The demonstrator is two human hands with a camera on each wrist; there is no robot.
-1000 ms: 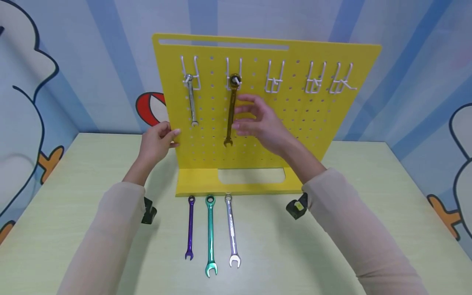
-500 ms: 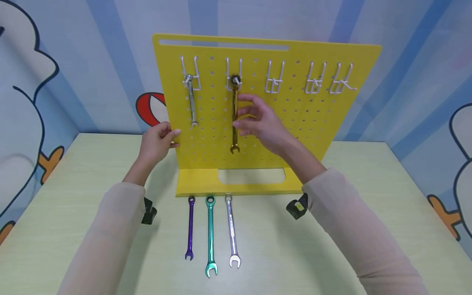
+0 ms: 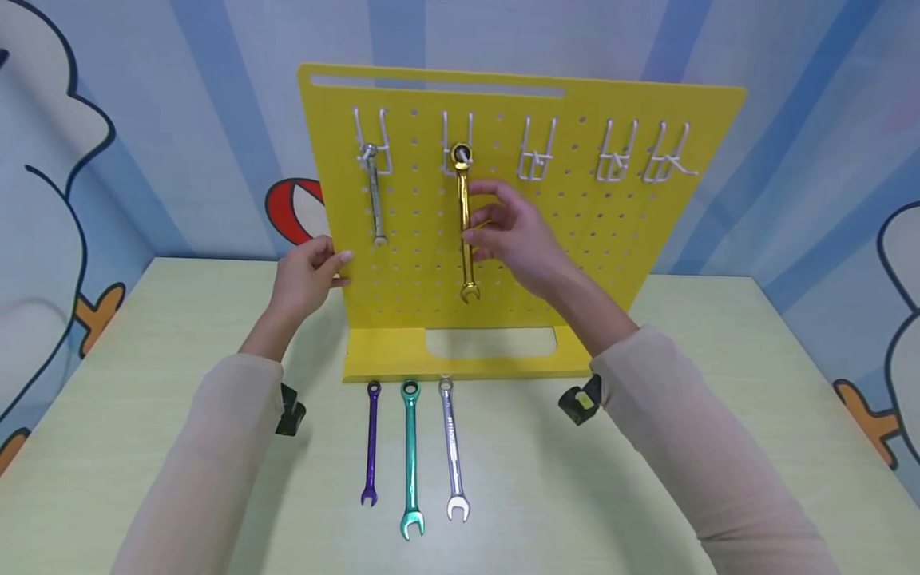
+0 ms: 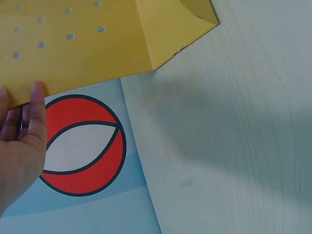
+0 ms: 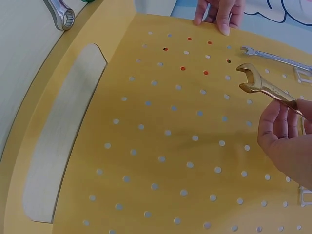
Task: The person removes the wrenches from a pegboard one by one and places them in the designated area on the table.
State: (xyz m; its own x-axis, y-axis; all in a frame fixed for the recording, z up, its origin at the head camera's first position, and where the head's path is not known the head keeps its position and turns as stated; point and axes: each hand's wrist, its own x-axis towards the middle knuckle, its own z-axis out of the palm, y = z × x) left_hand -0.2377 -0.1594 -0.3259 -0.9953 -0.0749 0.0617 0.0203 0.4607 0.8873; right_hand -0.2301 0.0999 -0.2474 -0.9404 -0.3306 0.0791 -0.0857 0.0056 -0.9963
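Note:
My right hand [image 3: 521,239] pinches the shank of a gold combination wrench [image 3: 465,192] between thumb and fingers. The wrench's ring end surrounds the prong of a white hook, and its open end points down. In the right wrist view, that gold wrench [image 5: 265,87] stands out from the board. My left hand [image 3: 302,279] grips the left edge of the yellow pegboard [image 3: 402,287], fingers behind and thumb in front. A small silver wrench [image 3: 374,200] hangs from the leftmost hook. In the left wrist view, my left hand's fingers [image 4: 36,109] reach over the board's edge.
On the table [image 3: 683,447], in front of the board's base, lie a purple wrench [image 3: 371,447], a green wrench [image 3: 410,447] and a silver wrench [image 3: 451,447]. Three white hooks on the right, one being the middle hook [image 3: 536,156], bear nothing. A printed wall [image 3: 575,40] stands behind.
The gold wrench's lower end has swung right and away from the board, and its ring has turned more toward me. The right hand has shifted slightly right. My left hand has stayed put.

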